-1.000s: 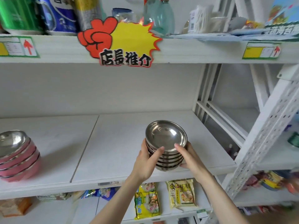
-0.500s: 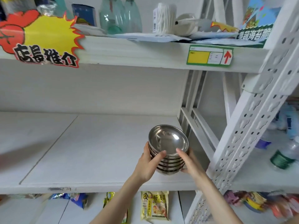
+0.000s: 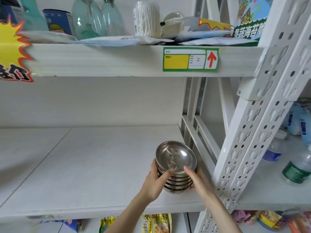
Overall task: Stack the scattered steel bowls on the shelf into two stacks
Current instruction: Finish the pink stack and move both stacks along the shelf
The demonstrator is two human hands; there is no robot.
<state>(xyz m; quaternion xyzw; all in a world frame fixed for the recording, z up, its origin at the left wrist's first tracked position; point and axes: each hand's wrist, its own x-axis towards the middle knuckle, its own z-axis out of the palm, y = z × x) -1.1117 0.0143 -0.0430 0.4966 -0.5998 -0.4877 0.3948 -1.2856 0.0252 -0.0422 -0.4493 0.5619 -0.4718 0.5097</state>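
Note:
A stack of several nested steel bowls [image 3: 175, 158] is held between both hands near the right front corner of the white shelf board [image 3: 94, 165]. My left hand [image 3: 155, 183] grips the stack's left side, thumb on the top bowl's rim. My right hand [image 3: 197, 180] clasps its right side, fingers wrapped behind. The stack tilts slightly toward me. Whether its base touches the shelf I cannot tell. The other stack with pink rims is out of view.
A white perforated upright post [image 3: 249, 132] stands just right of the bowls. Above is a shelf with glass bottles [image 3: 94, 17] and packets. Water bottles [image 3: 297, 167] stand on the neighbouring right shelf. Snack packets [image 3: 156, 222] lie on the shelf below.
The view has swung to the right, so the pink-rimmed stack on the left left the frame. Both hands carried the steel stack rightward toward the shelf's right end by the post.

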